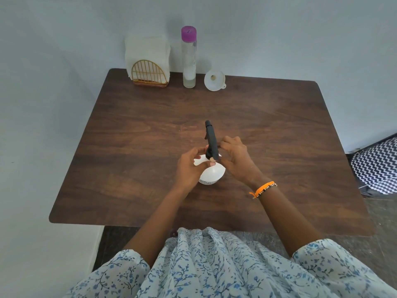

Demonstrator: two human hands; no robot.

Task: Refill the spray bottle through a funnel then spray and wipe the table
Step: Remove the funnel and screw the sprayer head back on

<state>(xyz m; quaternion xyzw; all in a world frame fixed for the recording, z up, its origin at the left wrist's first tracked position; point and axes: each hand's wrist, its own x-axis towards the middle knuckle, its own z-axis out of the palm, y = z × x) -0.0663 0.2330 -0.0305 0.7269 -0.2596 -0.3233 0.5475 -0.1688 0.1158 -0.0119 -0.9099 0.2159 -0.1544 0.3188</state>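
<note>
A white spray bottle stands near the middle of the brown table. Its black trigger head points away from me. My left hand grips the bottle's neck and shoulder from the left. My right hand pinches the back of the black head from the right. A white funnel lies on its side at the back of the table. Beside it stands a tall clear bottle with a purple cap, holding some clear liquid.
A gold wire holder with white paper napkins stands at the back left, against the pale wall. A black-and-white zigzag cushion lies on the floor at the right. The table's front edge is just before my lap.
</note>
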